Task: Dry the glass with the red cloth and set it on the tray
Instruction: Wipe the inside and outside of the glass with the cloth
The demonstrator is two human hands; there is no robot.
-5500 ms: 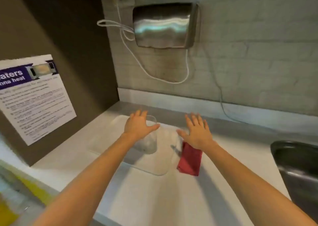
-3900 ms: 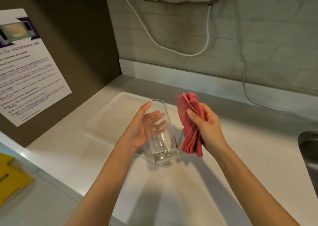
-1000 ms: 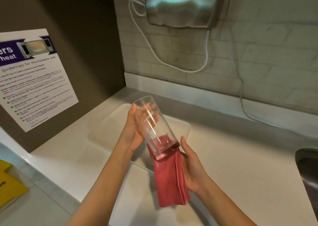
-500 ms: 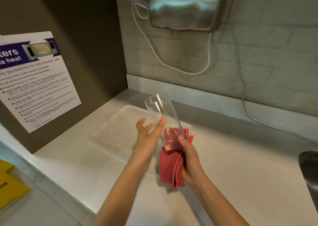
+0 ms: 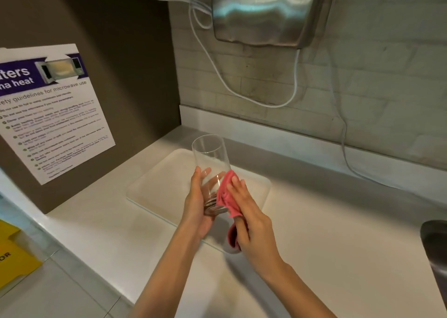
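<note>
Red cloth (image 5: 227,198) is pressed by the right hand (image 5: 251,223) against the drinking glass (image 5: 211,163), gripped near its base by the left hand (image 5: 196,205) above the white tray (image 5: 154,184)'s front edge; best to rotate it and wipe fully.

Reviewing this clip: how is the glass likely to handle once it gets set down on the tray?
The glass looks tall, narrow and smooth-walled, so it probably tips easily if nudged and may feel slippery. Being thin and clear, it is likely fragile. The left hand cradles its base while the right hand presses the red cloth against it.
</note>
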